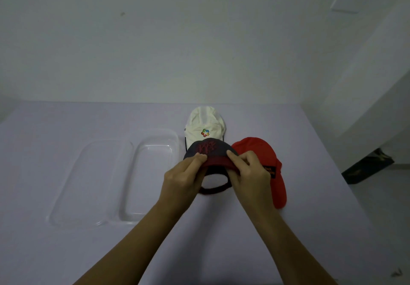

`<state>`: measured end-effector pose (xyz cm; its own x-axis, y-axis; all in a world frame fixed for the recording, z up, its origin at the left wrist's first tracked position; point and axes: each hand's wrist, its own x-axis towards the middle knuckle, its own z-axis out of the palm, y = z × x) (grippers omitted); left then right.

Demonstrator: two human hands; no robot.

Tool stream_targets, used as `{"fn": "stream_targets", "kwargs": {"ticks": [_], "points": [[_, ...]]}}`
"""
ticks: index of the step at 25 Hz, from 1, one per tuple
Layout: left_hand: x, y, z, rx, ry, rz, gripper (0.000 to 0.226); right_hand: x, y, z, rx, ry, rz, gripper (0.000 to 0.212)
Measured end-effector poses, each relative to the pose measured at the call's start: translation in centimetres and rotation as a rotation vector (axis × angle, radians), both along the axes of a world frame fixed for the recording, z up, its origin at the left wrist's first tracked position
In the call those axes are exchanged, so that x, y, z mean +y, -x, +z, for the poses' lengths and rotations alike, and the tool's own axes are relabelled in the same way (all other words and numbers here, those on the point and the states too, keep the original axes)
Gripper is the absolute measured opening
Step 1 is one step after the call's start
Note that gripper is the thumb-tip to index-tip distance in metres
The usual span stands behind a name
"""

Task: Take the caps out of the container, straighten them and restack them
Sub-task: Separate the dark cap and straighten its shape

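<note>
Left hand [183, 174] and right hand [250, 169] each pinch the maroon edge of the dark cap [209, 148] between them. Its red-embroidered crown lies beyond the fingers. The red cap [255, 146] lies right of the right hand, long axis near-to-far, brim toward the person. The white cap [205, 120] sits beyond the hands, its emblem facing them. A clear container [153, 215] lies left of the left hand. The counter [310, 218] is pale lilac and the walls are white. The red cap's black label [271, 171] is unreadable.
</note>
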<state>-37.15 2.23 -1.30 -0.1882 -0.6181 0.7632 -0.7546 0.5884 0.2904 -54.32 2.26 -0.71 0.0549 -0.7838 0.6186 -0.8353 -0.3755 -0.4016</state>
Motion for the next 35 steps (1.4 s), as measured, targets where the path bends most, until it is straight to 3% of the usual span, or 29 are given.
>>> {"fn": "stream_targets", "kwargs": {"ticks": [9, 14, 18, 21, 27, 31, 35], "points": [[0.1, 0.8, -1.0, 0.197, 0.048, 0.045, 0.024, 0.2, -1.3, 0.9, -0.130, 0.071, 0.016, 0.030], [1.2, 0.7, 0.2, 0.317, -0.073, 0.042, 0.024, -0.6, 1.0, 1.9, -0.183, 0.188, -0.024, 0.023], [1.3, 1.1, 2.4, 0.278, -0.145, 0.028, 0.027, -0.5, 1.4, 1.5, -0.113, 0.335, -0.045, 0.030], [1.0, 0.8, 3.3, 0.203, -0.025, 0.014, 0.038, -0.3, 0.7, 1.8, -0.100, 0.385, -0.040, 0.028], [1.1, 1.4, 3.0, 0.409, 0.100, 0.033, 0.026, 0.7, -2.9, 2.9, -0.245, 0.344, -0.077, 0.013], [1.1, 1.3, 2.8, 0.381, 0.105, 0.015, 0.027, 0.9, -3.2, 2.6, -0.326, 0.275, -0.063, 0.012], [0.7, 0.8, 2.6, 0.335, 0.007, 0.033, 0.013, 1.0, -2.9, 1.3, -0.317, 0.163, -0.058, 0.014]]}}
